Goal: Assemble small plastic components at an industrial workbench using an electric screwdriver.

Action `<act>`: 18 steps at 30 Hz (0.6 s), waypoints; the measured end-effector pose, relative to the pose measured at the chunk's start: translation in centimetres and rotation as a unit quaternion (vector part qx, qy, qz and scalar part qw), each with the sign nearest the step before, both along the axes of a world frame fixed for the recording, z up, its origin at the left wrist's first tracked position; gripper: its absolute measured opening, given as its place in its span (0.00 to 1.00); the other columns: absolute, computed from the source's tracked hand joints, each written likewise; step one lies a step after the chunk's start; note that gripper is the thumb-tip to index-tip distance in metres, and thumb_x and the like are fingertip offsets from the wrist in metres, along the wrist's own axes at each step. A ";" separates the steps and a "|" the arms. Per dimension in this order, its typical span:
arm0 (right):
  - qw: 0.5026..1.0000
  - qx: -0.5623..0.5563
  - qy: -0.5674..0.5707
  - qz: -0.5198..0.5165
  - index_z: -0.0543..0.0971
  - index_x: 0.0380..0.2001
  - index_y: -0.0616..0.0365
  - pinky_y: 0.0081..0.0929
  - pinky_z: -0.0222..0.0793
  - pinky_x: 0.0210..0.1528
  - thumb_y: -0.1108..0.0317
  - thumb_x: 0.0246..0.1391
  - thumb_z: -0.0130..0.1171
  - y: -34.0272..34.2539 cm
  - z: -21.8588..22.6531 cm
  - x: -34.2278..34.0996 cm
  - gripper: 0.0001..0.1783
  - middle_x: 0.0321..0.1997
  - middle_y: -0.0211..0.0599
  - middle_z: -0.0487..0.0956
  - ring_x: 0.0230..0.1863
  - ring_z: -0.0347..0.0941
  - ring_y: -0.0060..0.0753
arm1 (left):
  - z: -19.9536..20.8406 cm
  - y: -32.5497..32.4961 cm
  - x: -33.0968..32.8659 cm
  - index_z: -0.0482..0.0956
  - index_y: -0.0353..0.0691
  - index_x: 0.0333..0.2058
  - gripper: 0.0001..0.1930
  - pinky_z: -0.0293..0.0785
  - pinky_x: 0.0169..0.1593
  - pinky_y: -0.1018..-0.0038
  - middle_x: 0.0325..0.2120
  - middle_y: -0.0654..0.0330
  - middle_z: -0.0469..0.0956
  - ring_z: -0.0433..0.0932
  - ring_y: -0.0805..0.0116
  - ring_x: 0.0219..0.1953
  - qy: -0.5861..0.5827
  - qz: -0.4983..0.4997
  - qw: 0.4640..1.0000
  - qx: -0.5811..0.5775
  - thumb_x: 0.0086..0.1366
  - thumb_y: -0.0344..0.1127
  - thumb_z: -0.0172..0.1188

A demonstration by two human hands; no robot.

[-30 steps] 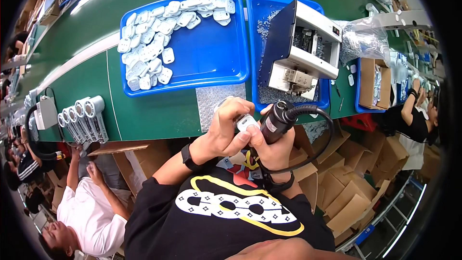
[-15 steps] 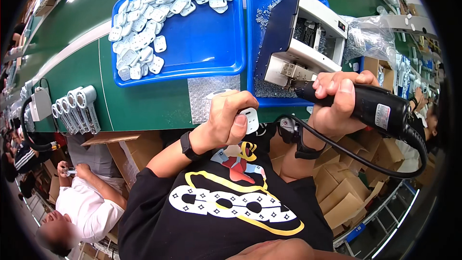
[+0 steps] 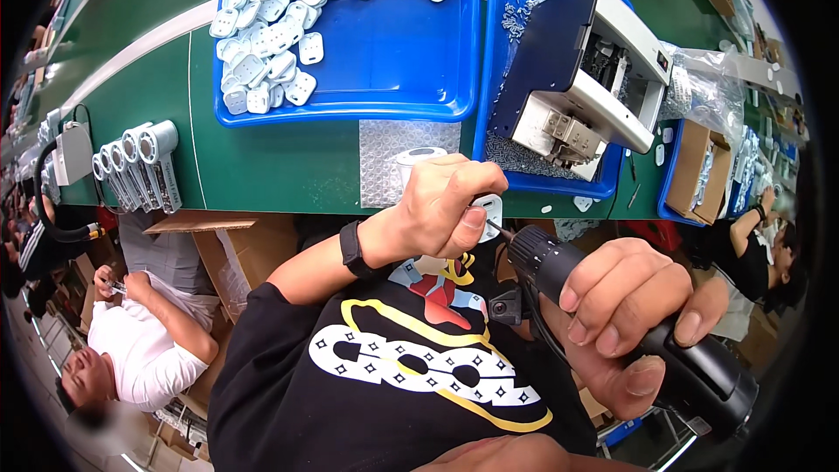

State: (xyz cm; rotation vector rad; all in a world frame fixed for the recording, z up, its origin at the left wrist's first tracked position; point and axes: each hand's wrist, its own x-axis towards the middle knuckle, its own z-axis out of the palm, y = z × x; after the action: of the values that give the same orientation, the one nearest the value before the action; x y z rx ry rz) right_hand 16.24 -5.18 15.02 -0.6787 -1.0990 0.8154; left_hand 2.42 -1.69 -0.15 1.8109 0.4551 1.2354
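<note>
Screwdriver [image 3: 546,260], black and fat, sits in the right hand [image 3: 631,301], whose grip is wrapped around it. The left hand's [image 3: 441,210] grip is pinched on a small white piece [image 3: 491,212], by the near edge of the green surface [image 3: 280,170]. The thin tip [image 3: 501,229] is right at the piece; touching or not, one cannot tell. It would likely help to hold the piece very still and line the tip up straight.
</note>
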 end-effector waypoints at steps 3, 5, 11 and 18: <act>1.000 0.013 0.018 0.017 0.64 0.44 0.55 0.25 0.73 0.26 0.64 0.55 0.63 0.2 -0.5 0.4 0.20 0.23 0.28 0.72 0.18 0.70 0.23 | -0.3 -0.1 0.4 0.67 0.32 0.47 0.14 0.74 0.28 0.66 0.30 0.52 0.79 0.78 0.59 0.23 -0.014 0.021 1.000 0.011 0.69 0.37 0.47; 1.000 0.016 0.016 0.010 0.65 0.45 0.55 0.26 0.72 0.26 0.65 0.56 0.62 0.0 -0.7 0.5 0.19 0.23 0.29 0.72 0.19 0.69 0.24 | -0.5 -0.2 0.5 0.68 0.33 0.48 0.14 0.74 0.28 0.66 0.31 0.54 0.79 0.77 0.59 0.22 -0.019 0.031 0.999 0.017 0.69 0.35 0.49; 0.981 0.008 -0.024 -0.192 0.67 0.43 0.58 0.32 0.69 0.27 0.67 0.55 0.58 1.2 -0.9 2.4 0.15 0.25 0.33 0.73 0.18 0.67 0.27 | -0.2 -0.1 0.9 0.68 0.32 0.48 0.14 0.73 0.28 0.66 0.30 0.54 0.79 0.77 0.60 0.22 -0.021 0.040 0.999 0.019 0.68 0.34 0.49; 0.975 -0.084 -0.068 -0.194 0.64 0.46 0.59 0.36 0.73 0.32 0.72 0.55 0.57 2.5 -5.0 3.9 0.18 0.27 0.37 0.74 0.21 0.68 0.29 | 0.1 -0.5 1.3 0.69 0.30 0.48 0.14 0.71 0.27 0.67 0.29 0.55 0.79 0.76 0.61 0.20 0.017 0.048 0.998 0.021 0.68 0.33 0.49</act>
State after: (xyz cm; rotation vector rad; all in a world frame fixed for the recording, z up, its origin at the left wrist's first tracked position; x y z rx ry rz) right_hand 20.10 -2.65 9.99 -1.0671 -0.9830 0.5321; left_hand 3.73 -2.22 -0.02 1.8657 0.5451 1.2898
